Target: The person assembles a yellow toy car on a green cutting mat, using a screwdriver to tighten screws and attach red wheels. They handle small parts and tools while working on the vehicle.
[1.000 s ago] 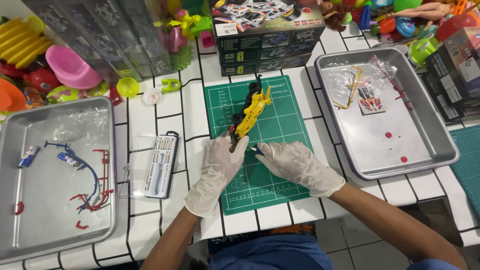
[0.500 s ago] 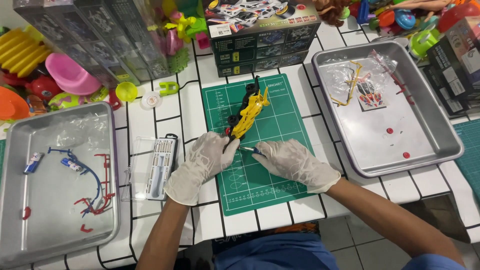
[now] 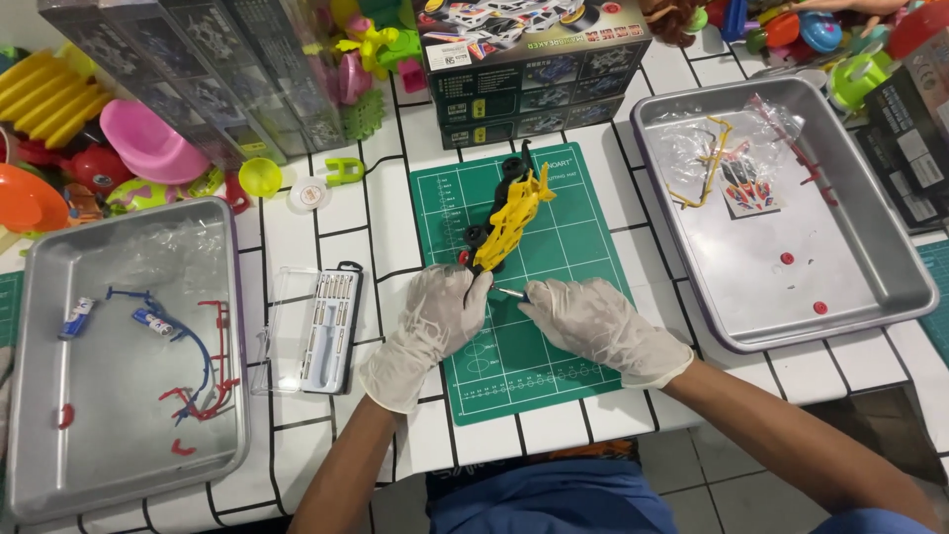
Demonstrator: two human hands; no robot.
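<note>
on the green cutting mat (image 3: 554, 346) in the middle of the white tiled worktop (image 3: 381, 213), the gloved left hand (image 3: 435, 314) is closed on the near end of a yellow and black toy car (image 3: 506, 220). just to its right, the gloved right hand (image 3: 591, 318) pinches a small silver tool (image 3: 511, 293) pointing at the car. a clear screwdriver case (image 3: 314, 328) lies left of the mat, with metal trays (image 3: 99, 475) at both sides
</note>
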